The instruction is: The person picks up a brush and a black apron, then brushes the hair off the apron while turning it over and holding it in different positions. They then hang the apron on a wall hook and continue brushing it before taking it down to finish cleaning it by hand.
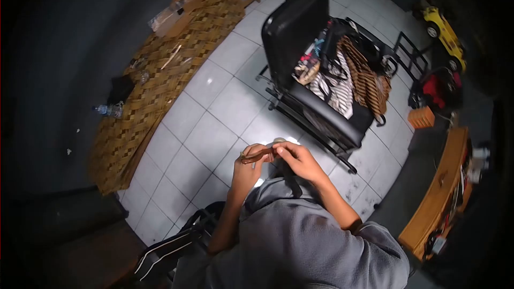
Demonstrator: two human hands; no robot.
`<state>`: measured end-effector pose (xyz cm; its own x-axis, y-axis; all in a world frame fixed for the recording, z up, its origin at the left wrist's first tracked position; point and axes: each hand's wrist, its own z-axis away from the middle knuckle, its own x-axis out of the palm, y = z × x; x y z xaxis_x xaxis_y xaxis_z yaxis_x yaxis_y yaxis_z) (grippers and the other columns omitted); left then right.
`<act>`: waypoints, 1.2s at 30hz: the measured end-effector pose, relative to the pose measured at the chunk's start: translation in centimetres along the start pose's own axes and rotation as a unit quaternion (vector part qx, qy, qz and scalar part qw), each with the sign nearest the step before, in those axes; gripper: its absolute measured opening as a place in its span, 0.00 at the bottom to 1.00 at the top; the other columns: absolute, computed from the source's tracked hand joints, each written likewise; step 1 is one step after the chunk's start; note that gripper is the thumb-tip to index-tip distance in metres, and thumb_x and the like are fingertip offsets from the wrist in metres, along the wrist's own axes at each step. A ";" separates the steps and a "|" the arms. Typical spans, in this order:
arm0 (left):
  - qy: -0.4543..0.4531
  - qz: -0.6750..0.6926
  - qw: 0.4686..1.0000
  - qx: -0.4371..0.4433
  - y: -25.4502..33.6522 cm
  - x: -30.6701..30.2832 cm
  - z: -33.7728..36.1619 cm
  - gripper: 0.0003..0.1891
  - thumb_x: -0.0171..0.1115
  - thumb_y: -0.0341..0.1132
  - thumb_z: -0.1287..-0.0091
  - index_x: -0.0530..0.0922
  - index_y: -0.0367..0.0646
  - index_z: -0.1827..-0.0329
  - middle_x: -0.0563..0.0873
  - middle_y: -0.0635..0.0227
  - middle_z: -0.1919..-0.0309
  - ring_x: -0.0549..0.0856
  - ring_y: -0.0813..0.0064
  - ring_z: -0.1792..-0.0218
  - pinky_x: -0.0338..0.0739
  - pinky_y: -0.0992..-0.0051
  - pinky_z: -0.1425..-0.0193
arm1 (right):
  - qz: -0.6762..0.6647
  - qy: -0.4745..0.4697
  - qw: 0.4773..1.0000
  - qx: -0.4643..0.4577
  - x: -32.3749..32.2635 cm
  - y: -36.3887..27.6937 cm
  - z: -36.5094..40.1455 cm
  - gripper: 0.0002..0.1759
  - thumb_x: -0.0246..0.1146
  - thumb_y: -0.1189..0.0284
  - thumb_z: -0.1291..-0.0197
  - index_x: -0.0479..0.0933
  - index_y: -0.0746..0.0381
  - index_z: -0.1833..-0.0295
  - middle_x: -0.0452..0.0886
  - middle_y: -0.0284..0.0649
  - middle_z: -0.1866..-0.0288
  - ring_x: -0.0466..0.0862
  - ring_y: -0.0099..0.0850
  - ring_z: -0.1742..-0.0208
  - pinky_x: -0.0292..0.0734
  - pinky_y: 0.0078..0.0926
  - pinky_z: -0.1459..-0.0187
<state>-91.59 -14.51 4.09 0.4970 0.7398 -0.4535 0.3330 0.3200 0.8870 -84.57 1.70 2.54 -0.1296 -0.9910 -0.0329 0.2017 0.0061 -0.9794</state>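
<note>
A narrow, glossy reddish-brown strip (258, 156), gently curved, is held up between the left hand (247, 170) and right hand (301, 164). It slants slightly, its right end higher in view; its exact kind is unclear.

Two hands (302, 164), one yellow car (446, 35)

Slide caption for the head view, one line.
Left hand and right hand hold a brown item above a tiled floor, near a black chair piled with striped fabric.
</note>
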 end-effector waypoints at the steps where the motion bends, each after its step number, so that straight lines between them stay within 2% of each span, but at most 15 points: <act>1: 0.010 0.010 1.000 -0.007 0.4 -0.8 -2.1 0.08 0.60 0.26 0.38 0.78 0.37 0.56 0.82 0.58 0.57 0.84 0.63 0.57 0.78 0.71 0.55 | -0.073 -0.014 0.995 0.072 -0.4 0.0 -2.0 0.21 0.52 0.60 0.30 0.75 0.68 0.48 0.82 0.37 0.61 0.81 0.24 0.58 0.75 0.22 0.56; 3: 0.070 -0.038 0.996 0.034 -0.2 -1.2 -5.7 0.13 0.59 0.19 0.43 0.78 0.40 0.55 0.81 0.61 0.56 0.82 0.62 0.56 0.78 0.69 0.55 | -0.208 -0.043 0.955 0.206 -1.1 -0.8 -6.8 0.25 0.51 0.56 0.30 0.74 0.68 0.45 0.81 0.38 0.60 0.81 0.25 0.58 0.75 0.19 0.56; 4: 0.060 -0.037 0.997 0.026 -0.7 -1.8 -7.3 0.14 0.60 0.19 0.42 0.79 0.40 0.53 0.82 0.61 0.55 0.83 0.62 0.55 0.78 0.70 0.53 | -0.211 -0.049 0.943 0.251 -1.5 -0.9 -9.4 0.27 0.51 0.54 0.30 0.72 0.69 0.43 0.81 0.38 0.57 0.80 0.24 0.58 0.75 0.19 0.55; 7: 0.059 -0.092 0.994 0.033 -1.8 -3.2 -11.3 0.14 0.59 0.19 0.41 0.81 0.40 0.53 0.82 0.60 0.53 0.83 0.64 0.54 0.78 0.72 0.51 | -0.209 -0.112 0.950 0.201 -1.7 -1.1 -16.0 0.28 0.53 0.54 0.31 0.70 0.69 0.40 0.80 0.39 0.55 0.80 0.23 0.57 0.76 0.21 0.55; 8: 0.061 -0.123 0.990 0.045 -2.4 -3.8 -13.0 0.14 0.59 0.19 0.41 0.81 0.40 0.53 0.82 0.60 0.53 0.83 0.64 0.53 0.78 0.72 0.51 | -0.232 -0.145 0.945 0.179 -1.5 -1.4 -18.3 0.28 0.53 0.58 0.31 0.66 0.70 0.38 0.79 0.40 0.54 0.80 0.23 0.57 0.78 0.22 0.59; 12: 0.059 -0.040 0.997 -0.003 -6.5 -6.5 -19.4 0.10 0.59 0.21 0.39 0.82 0.37 0.55 0.83 0.59 0.52 0.85 0.64 0.55 0.79 0.73 0.52 | -0.280 -0.112 0.925 0.230 -0.3 -2.4 -27.1 0.24 0.50 0.69 0.32 0.61 0.71 0.35 0.76 0.39 0.53 0.79 0.21 0.61 0.80 0.18 0.65; 15: 0.053 -0.002 0.998 -0.017 -9.6 -9.3 -24.9 0.11 0.55 0.22 0.37 0.80 0.38 0.53 0.82 0.60 0.51 0.83 0.61 0.52 0.77 0.70 0.50 | -0.276 -0.118 0.924 0.237 0.2 -3.2 -34.2 0.24 0.51 0.70 0.33 0.61 0.69 0.35 0.77 0.38 0.54 0.79 0.21 0.62 0.79 0.18 0.67; 17: 0.042 0.022 0.999 -0.016 -11.3 -12.1 -29.1 0.09 0.59 0.25 0.37 0.80 0.38 0.55 0.83 0.59 0.52 0.84 0.60 0.53 0.78 0.70 0.52 | -0.241 -0.063 0.941 0.230 1.0 -4.0 -38.6 0.22 0.52 0.68 0.34 0.64 0.68 0.38 0.77 0.36 0.58 0.79 0.20 0.63 0.77 0.15 0.69; 19: 0.046 0.017 0.998 0.039 -12.9 -14.8 -33.4 0.09 0.60 0.25 0.37 0.80 0.39 0.55 0.83 0.59 0.52 0.84 0.60 0.54 0.78 0.70 0.53 | -0.227 -0.031 0.941 0.247 1.3 -5.8 -43.2 0.19 0.56 0.68 0.35 0.66 0.66 0.42 0.76 0.34 0.62 0.77 0.18 0.66 0.72 0.14 0.72; 22: 0.014 0.034 0.999 0.020 -14.6 -18.2 -39.9 0.08 0.59 0.25 0.37 0.80 0.36 0.56 0.83 0.59 0.52 0.85 0.65 0.56 0.77 0.72 0.51 | -0.215 0.019 0.969 0.120 1.1 -6.8 -48.7 0.20 0.61 0.71 0.38 0.66 0.64 0.43 0.75 0.32 0.65 0.74 0.18 0.71 0.68 0.15 0.74; 26: -0.055 0.061 0.997 0.008 -15.0 -20.5 -49.4 0.08 0.59 0.24 0.37 0.80 0.35 0.55 0.82 0.57 0.53 0.84 0.67 0.57 0.78 0.73 0.53 | -0.181 0.146 0.968 0.090 -1.8 -10.8 -53.2 0.30 0.65 0.77 0.45 0.61 0.67 0.38 0.77 0.36 0.67 0.75 0.19 0.72 0.70 0.17 0.72; 27: -0.075 0.074 0.994 -0.004 -15.1 -20.7 -51.7 0.08 0.59 0.24 0.37 0.80 0.35 0.55 0.82 0.57 0.53 0.84 0.67 0.57 0.78 0.73 0.53 | -0.190 0.162 0.965 0.077 -2.8 -11.1 -54.3 0.30 0.64 0.79 0.46 0.61 0.67 0.38 0.77 0.36 0.66 0.75 0.20 0.71 0.70 0.17 0.71; 28: -0.083 0.032 0.994 0.064 -16.0 -20.6 -54.4 0.09 0.59 0.23 0.38 0.79 0.35 0.55 0.82 0.57 0.53 0.84 0.66 0.56 0.78 0.73 0.52 | -0.197 0.176 0.962 0.064 -3.9 -11.3 -55.5 0.30 0.63 0.80 0.46 0.61 0.67 0.38 0.77 0.37 0.66 0.76 0.20 0.71 0.71 0.18 0.71; 31: -0.122 0.023 0.988 0.097 -16.2 -19.9 -61.7 0.09 0.59 0.23 0.38 0.79 0.35 0.55 0.83 0.57 0.53 0.84 0.66 0.55 0.78 0.73 0.52 | -0.228 0.217 0.948 0.044 -7.6 -10.6 -60.2 0.29 0.59 0.84 0.47 0.60 0.68 0.38 0.78 0.39 0.63 0.78 0.22 0.70 0.73 0.19 0.69; 36: -0.174 0.038 0.981 0.072 -16.5 -15.4 -74.7 0.09 0.58 0.23 0.36 0.79 0.35 0.54 0.83 0.59 0.57 0.84 0.71 0.57 0.78 0.75 0.53 | -0.256 0.282 0.924 0.021 -15.4 -11.1 -68.7 0.29 0.59 0.85 0.48 0.61 0.70 0.39 0.77 0.38 0.62 0.78 0.22 0.70 0.74 0.19 0.69</act>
<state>-164.64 13.00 2.96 0.7608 0.5028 -0.4103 0.3808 0.1661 0.9096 -151.47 26.04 0.24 -0.7023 -0.6352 0.3214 0.0108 -0.4609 -0.8874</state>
